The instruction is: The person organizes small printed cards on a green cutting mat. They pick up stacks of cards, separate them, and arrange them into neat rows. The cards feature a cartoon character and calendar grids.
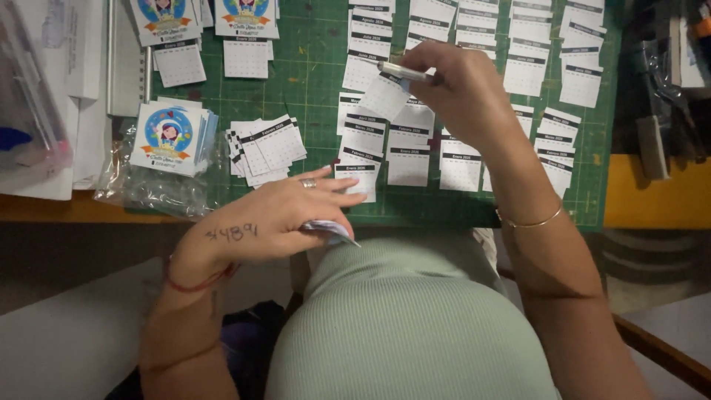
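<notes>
At frame centre: right hand (452, 85) pinching pen (404, 72) and calendar slip (385, 96); left hand (285, 215) gripping slips (329, 230), lower left.

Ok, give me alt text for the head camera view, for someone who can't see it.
Over a green cutting mat covered with rows of small calendar slips, the right hand holds a silver pen and one slip. The left hand holds a small stack of slips at the table's edge.

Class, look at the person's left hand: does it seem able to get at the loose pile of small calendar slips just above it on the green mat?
Probably yes. The left hand lies just below the pile of slips, with nothing between them, though it already holds a few slips.
</notes>
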